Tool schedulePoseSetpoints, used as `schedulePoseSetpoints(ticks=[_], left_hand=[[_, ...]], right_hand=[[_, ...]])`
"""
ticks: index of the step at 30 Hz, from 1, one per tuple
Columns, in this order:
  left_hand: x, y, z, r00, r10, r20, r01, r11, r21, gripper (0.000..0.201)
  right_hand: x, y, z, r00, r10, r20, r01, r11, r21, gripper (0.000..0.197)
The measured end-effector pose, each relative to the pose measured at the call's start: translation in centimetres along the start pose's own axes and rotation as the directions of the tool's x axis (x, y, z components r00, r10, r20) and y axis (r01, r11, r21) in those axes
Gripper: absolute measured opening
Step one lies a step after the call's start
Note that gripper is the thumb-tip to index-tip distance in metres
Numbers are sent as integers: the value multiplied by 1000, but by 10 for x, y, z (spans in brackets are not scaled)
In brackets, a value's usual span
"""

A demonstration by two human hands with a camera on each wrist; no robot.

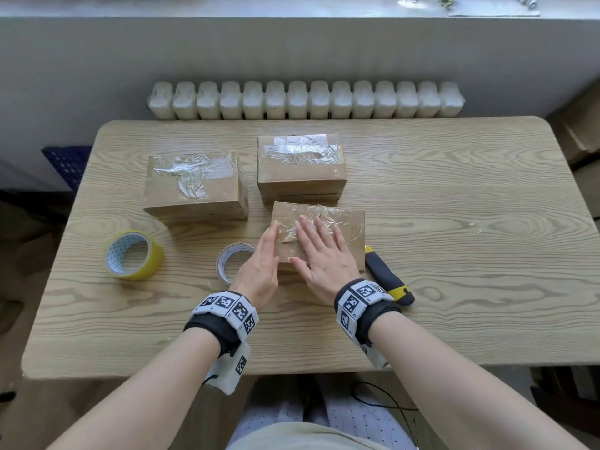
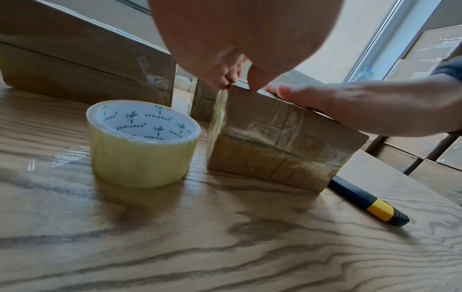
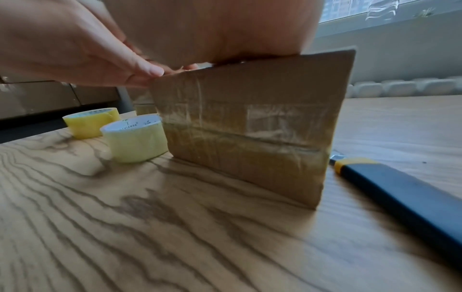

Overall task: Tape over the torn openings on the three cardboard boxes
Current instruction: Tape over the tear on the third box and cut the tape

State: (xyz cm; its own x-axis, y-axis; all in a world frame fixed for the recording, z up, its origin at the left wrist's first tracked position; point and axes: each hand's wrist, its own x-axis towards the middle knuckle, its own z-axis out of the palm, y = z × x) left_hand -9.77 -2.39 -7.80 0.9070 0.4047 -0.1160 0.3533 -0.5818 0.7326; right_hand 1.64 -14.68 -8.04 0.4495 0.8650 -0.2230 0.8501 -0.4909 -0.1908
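Tabletop (image 1: 454, 222) bears near box (image 1: 344, 232), long axis left-right, under flat hands (image 1: 293, 254).

Both forearms reached forward, the right hand (image 1: 324, 254) lying flat with fingers (image 1: 308, 232) spread, the left hand (image 1: 263, 261) beside it, fingers straight.

Counter (image 1: 454, 196): pale wood-grain top, rounded corners, set close against the wall.
Radiator (image 1: 305, 100): white, many-ribbed, mounted on the wall just behind the counter's far edge.
Wall (image 1: 97, 60): plain grey-white, running the width of the room.
Window sill (image 1: 227, 8): light ledge above the wall, daylit; small items at its right end, too blurred to identify.
Window (image 2: 370, 39): pale frame, bright daylight entering.
Crate (image 1: 66, 165): dark blue, perforated, left of the counter, low down.
Stacked cartons (image 2: 430, 49): brown, at the room's right side.
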Motion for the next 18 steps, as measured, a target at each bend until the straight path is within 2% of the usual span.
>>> schedulePoseSetpoints(ticks=[3, 8, 11, 14, 16, 18], left_hand=[[2, -2, 1, 1000, 1, -5, -1, 1000, 8, 62], [5, -6, 0, 997, 67, 32, -70, 993, 98, 53], [6, -3, -4, 997, 64, 42, -68, 992, 102, 48], [8, 2, -8, 998, 29, 59, -35, 993, 109, 44], [9, 5, -12, 996, -46, 78, 40, 996, 76, 45], [11, 8, -17, 986, -133, 103, 138, 989, -43, 51]], right_hand=[[-1, -1, 4, 993, -117, 3, 118, 993, -33, 64], [-9, 18, -1, 990, -135, 28, 135, 991, 5, 72], [-22, 33, -8, 999, 9, 31, -11, 998, 62, 79], [-33, 43, -21, 976, 209, 57, -215, 962, 169, 65], [-38, 46, -22, 943, 328, 65, -329, 878, 346, 67], [-40, 49, -20, 901, 421, 99, -391, 696, 602, 66]])
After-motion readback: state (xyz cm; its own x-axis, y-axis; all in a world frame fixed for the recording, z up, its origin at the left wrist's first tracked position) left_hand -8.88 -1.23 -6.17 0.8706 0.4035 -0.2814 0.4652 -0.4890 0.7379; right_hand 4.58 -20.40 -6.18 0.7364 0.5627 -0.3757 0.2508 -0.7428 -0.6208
